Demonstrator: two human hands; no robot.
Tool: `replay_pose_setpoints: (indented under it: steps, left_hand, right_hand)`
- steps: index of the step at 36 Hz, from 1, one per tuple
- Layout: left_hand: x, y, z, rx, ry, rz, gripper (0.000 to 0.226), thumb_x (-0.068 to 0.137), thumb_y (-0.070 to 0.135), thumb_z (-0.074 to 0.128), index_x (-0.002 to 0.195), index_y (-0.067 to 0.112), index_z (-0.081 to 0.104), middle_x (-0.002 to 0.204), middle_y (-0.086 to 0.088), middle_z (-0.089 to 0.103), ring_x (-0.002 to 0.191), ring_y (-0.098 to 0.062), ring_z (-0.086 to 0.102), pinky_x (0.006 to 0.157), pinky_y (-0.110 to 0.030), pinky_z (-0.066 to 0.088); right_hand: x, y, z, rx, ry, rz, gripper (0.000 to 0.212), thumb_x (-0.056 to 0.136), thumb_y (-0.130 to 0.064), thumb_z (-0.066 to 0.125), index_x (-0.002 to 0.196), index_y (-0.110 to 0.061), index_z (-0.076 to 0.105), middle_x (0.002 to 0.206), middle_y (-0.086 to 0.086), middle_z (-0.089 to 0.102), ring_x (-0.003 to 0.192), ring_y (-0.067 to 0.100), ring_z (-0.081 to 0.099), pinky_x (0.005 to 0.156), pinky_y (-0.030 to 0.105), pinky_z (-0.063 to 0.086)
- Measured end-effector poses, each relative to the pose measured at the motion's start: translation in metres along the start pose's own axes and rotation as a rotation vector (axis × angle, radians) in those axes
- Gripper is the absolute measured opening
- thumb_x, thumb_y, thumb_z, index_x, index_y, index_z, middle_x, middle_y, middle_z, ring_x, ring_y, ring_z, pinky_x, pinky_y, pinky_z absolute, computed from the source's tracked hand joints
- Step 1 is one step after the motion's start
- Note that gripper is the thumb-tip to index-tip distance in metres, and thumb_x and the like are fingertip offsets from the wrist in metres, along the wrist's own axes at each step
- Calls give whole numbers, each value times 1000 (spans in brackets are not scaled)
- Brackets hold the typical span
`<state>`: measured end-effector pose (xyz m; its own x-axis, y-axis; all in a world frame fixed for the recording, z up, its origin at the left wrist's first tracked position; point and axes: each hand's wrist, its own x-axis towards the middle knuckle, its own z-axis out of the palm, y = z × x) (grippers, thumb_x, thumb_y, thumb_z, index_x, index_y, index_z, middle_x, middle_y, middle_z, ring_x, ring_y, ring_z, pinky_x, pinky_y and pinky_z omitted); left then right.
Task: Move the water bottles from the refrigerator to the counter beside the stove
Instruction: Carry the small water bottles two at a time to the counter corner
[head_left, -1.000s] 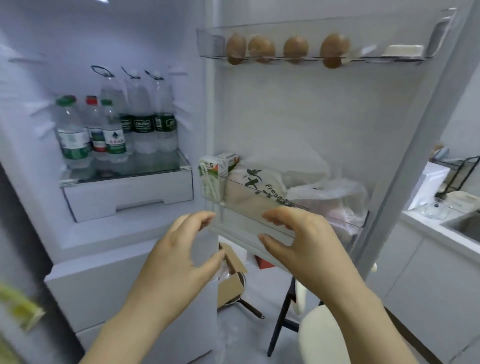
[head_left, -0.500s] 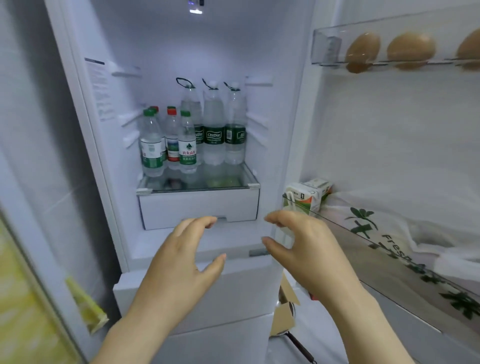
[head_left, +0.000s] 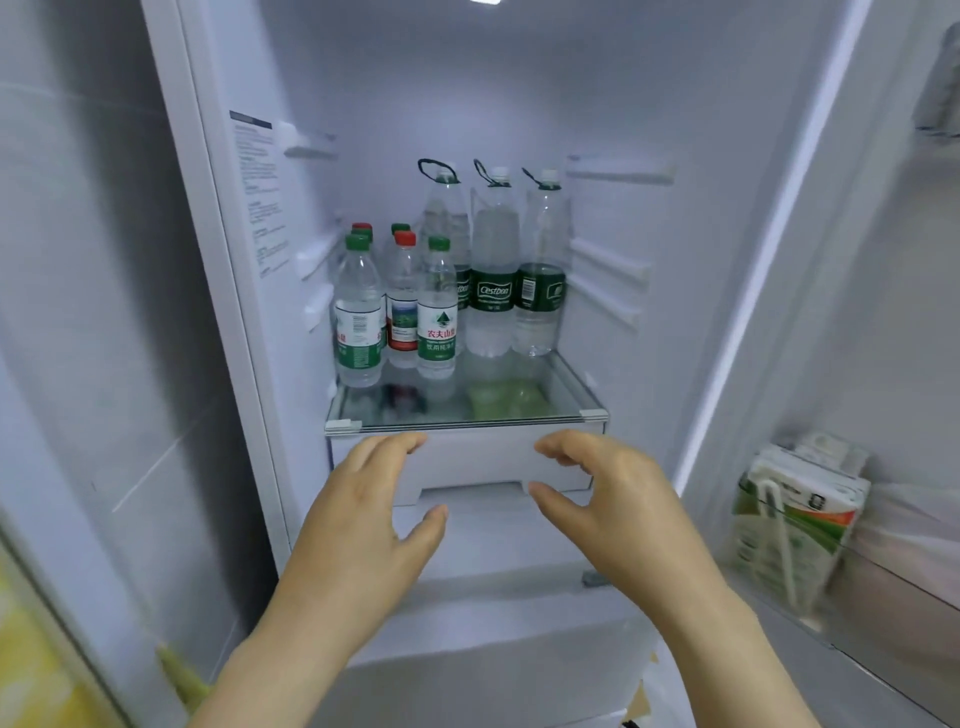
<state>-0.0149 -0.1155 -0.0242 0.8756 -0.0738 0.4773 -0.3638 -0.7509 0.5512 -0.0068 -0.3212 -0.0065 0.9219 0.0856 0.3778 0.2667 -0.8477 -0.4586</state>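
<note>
Several water bottles stand on the glass shelf (head_left: 467, 423) inside the open refrigerator. Three tall clear bottles with dark green labels (head_left: 493, 270) and carry loops stand at the back right. Smaller bottles with green and red caps (head_left: 436, 306) cluster at the front left. My left hand (head_left: 363, 525) and my right hand (head_left: 608, 509) hover in front of the white drawer below the shelf, palms facing each other, fingers relaxed and holding nothing. Both hands are below the bottles and touch none of them.
The white drawer (head_left: 467, 460) sits directly under the shelf. The open door at the right carries a bin with a drink carton (head_left: 795, 514). Shelf rails line both inner walls. The refrigerator's left side wall (head_left: 104, 312) fills the left.
The view has swung left and closer to the refrigerator interior, so the bottles are now centred and larger. Both hands have risen toward the drawer front and stay empty.
</note>
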Motion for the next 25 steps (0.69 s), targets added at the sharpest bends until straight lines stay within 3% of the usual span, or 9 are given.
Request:
replay_pose_setpoints:
  steps: [5,13,18,25]
  left_hand:
    - [29,-19,7,42,23,-13,53,86,31,63,136,27,43,131,17,42,122,-3,39,91,-9,23]
    - [80,-44,23,114,90,-51,56,85,28,65,136,23,44,133,11,43,121,-7,41,88,-5,20]
    - [115,-57,36,123,153,-91,57,83,26,67,136,22,45,133,9,44,120,-8,43,90,-10,25]
    - [147,-79,54,140,198,-141,61,80,22,71,135,19,45,131,6,46,119,-9,43,93,-13,27]
  right_hand:
    - [38,3,18,35,-12,-26,34,87,-30,66,121,-26,62,116,-15,63,109,2,55,90,13,39]
    - [107,20,46,67,-21,-97,33,85,-29,68,117,-25,64,114,-14,64,107,3,57,88,14,39]
    - [155,30,59,90,-26,-132,33,84,-30,69,116,-26,64,114,-14,65,107,5,59,93,25,47]
    - [202,43,81,168,-36,-136,33,83,-28,71,115,-24,65,108,-14,66,103,4,59,90,22,47]
